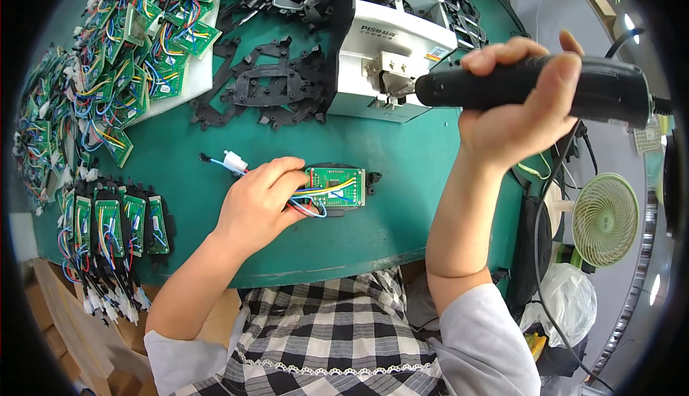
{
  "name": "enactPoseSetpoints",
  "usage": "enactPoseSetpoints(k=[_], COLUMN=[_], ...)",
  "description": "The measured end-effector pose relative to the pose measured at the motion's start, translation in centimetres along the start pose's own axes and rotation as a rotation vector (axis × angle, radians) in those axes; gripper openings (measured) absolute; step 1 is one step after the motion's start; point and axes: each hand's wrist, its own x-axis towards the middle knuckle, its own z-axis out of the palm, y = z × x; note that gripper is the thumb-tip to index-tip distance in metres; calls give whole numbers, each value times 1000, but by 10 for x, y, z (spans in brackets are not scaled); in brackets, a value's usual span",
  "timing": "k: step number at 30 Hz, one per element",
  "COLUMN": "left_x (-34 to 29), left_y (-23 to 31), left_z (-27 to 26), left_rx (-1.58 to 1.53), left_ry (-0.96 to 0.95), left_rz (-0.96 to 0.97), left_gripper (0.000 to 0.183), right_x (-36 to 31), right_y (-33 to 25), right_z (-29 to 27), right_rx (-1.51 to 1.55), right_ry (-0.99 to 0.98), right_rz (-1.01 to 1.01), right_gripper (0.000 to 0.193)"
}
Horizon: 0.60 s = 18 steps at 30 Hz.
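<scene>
My right hand (524, 101) is wrapped round a black electric screwdriver (603, 87), raised at the right. The tool's front end points at the metal outlet (395, 73) of a white box-shaped screw feeder (380, 33); whether its tip touches cannot be told. With my left hand (262, 202) I grip the left edge of a green circuit board (337, 184), which lies in a black plastic frame (372, 178) on the table. Yellow, blue and red wires run from the board under my fingers. A white connector (234, 162) on wires sticks out past my left hand.
Many wired circuit boards (136, 58) are heaped at the left. Several framed boards (108, 224) line the near left edge, wires hanging over. Black plastic frames (276, 84) lie beside the feeder. A green fan (605, 216), a plastic bag (567, 299) and a cable (538, 252) are at the right.
</scene>
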Motion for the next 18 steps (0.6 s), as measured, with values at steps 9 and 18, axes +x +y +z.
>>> enactPoseSetpoints(k=[9, 18], left_x=[2, 1], left_y=[0, -3], left_z=[-2, -1], left_rx=[67, 42], left_ry=[43, 62], left_rz=[78, 82], left_gripper=[38, 37], right_x=[-1, -39], right_y=[7, -7], right_z=[23, 34], right_rx=[11, 123], right_ry=[9, -164], right_rz=[8, 334], right_gripper=[60, 57])
